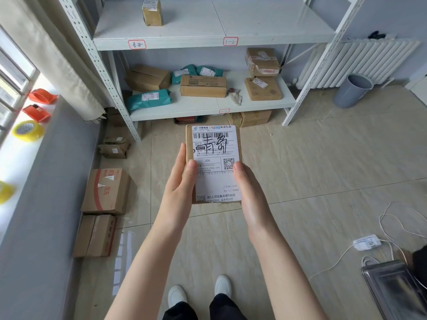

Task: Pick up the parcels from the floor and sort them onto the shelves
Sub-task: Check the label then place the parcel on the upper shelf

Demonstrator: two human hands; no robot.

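Note:
I hold a small brown parcel [213, 144] with a large white shipping label in front of me, label up, above the floor. My left hand [181, 181] grips its left edge and my right hand [248, 188] grips its right edge. Ahead stands a white metal shelf unit [231, 38]. Its upper shelf carries one small taped box [152, 12]. Its lower shelf [208, 107] holds several brown boxes and teal mailer bags [149, 99]. More cardboard parcels [106, 191] lie on the floor along the left wall.
A windowsill at left carries yellow tape rolls [27, 130] and orange tape dispensers [37, 113]. A grey bin [352, 90] stands by the radiator [360, 63] at right. White cables, a charger [367, 242] and a metal tray [395, 289] lie on the floor at lower right.

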